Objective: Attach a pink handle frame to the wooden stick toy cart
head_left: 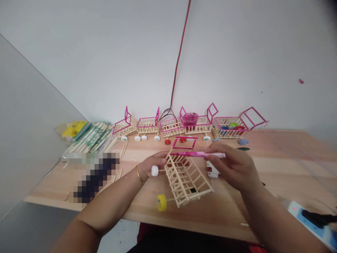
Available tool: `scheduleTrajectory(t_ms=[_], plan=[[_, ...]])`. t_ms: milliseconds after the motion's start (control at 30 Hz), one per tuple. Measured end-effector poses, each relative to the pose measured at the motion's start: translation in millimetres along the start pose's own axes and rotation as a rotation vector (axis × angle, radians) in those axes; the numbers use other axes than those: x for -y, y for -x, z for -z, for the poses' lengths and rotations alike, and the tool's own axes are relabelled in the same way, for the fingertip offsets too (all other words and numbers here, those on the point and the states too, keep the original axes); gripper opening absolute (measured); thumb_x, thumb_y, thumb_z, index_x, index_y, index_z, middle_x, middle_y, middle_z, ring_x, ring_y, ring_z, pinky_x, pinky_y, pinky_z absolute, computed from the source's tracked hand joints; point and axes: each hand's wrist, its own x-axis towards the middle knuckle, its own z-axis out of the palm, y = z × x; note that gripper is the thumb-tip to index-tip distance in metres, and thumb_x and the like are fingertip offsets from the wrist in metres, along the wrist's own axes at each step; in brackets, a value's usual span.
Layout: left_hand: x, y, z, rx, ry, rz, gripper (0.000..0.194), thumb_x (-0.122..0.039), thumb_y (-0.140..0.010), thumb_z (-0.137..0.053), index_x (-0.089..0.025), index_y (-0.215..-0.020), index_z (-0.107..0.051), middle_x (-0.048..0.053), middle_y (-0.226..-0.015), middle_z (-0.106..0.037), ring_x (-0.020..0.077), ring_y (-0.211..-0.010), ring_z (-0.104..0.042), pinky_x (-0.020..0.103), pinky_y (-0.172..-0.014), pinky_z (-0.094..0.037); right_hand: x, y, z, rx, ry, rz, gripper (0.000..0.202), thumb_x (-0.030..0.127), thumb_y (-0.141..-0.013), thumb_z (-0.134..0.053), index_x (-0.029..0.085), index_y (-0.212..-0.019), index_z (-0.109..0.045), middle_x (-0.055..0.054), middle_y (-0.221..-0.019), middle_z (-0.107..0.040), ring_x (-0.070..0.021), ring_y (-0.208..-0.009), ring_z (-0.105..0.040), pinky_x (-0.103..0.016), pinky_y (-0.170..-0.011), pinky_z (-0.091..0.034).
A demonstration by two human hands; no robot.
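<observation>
A small cart of pale sticks [181,182] is tilted on its side above the table, with a white bottle-cap wheel [154,170] and a yellow wheel [161,202] at its left. My left hand [155,163] grips the cart's far end, its fingers partly hidden behind the sticks. Between the thumb and fingers of my right hand [234,165] is a pink-stained marker [202,154], its tip at the cart's top edge near my left hand. A magenta stick frame [184,147] rises just beyond that end.
Several finished-looking carts with magenta edges [147,125] line the wall. A cup [190,120] stands among them. Bundled sticks [92,137] and a yellow bag [75,130] lie at left. A power strip [310,221] is at right; a white object [212,169] lies behind the held cart.
</observation>
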Motion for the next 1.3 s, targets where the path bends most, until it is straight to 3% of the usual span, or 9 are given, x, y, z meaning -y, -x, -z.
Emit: scheduleTrajectory(t_ms=[200,467,667,867,1100,1300], plan=[[2.1,1.3,0.3,-0.019,0.011,0.008,0.064,-0.040,-0.070,-0.083,-0.009,-0.124,-0.068,0.022,-0.124,-0.071,0.0373,-0.118,-0.067,0.049,-0.103,-0.047,3.5,-2.0,-1.9,0.056,-0.037,0.056,0.018,0.018,-0.093,-0.064,0.027,-0.106,-0.070,-0.002,-0.086,-0.070,-0.0162,-0.074,-0.066,-0.028,-0.066,-0.053],[4.0,0.5,4.6,0.003,0.028,-0.011,0.063,-0.038,-0.071,-0.082,-0.009,-0.125,-0.068,0.023,-0.125,-0.071,0.0391,-0.120,-0.066,0.049,-0.105,-0.045,0.7,-2.1,1.2,-0.018,0.015,0.038,0.013,0.021,-0.092,-0.066,0.027,-0.102,-0.071,-0.002,-0.088,-0.073,-0.0164,-0.076,-0.068,-0.028,-0.071,-0.053],[3.5,1.1,3.6,-0.010,0.034,-0.008,0.063,-0.038,-0.071,-0.083,-0.009,-0.125,-0.068,0.021,-0.122,-0.072,0.0370,-0.118,-0.067,0.048,-0.104,-0.046,3.6,-4.6,-1.4,0.045,0.004,0.062,0.015,0.020,-0.092,-0.065,0.026,-0.104,-0.071,-0.002,-0.084,-0.071,-0.0156,-0.072,-0.066,-0.027,-0.065,-0.051],[1.1,-0.5,1.4,0.014,0.009,-0.014,0.065,-0.042,-0.069,-0.083,-0.009,-0.123,-0.069,0.022,-0.125,-0.071,0.0390,-0.121,-0.066,0.047,-0.105,-0.046,-1.4,-3.4,3.8,-0.017,0.110,0.050,0.010,0.021,-0.092,-0.066,0.027,-0.100,-0.070,-0.002,-0.086,-0.074,-0.0167,-0.074,-0.069,-0.028,-0.068,-0.052],[1.6,1.0,3.5,-0.009,0.003,-0.010,0.065,-0.041,-0.069,-0.082,-0.008,-0.123,-0.069,0.024,-0.126,-0.070,0.0396,-0.124,-0.064,0.049,-0.106,-0.045,0.5,-2.4,-1.0,0.012,0.020,0.036,0.010,0.025,-0.093,-0.065,0.026,-0.101,-0.071,-0.002,-0.082,-0.071,-0.0162,-0.069,-0.067,-0.028,-0.065,-0.054],[1.3,-1.7,2.6,0.022,0.022,-0.020,0.065,-0.042,-0.068,-0.085,-0.009,-0.123,-0.070,0.022,-0.125,-0.071,0.0380,-0.122,-0.066,0.045,-0.103,-0.049,-0.7,-2.8,1.6,-0.038,0.083,0.019,0.009,0.025,-0.092,-0.067,0.028,-0.099,-0.072,-0.002,-0.086,-0.075,-0.0178,-0.075,-0.071,-0.029,-0.068,-0.054]])
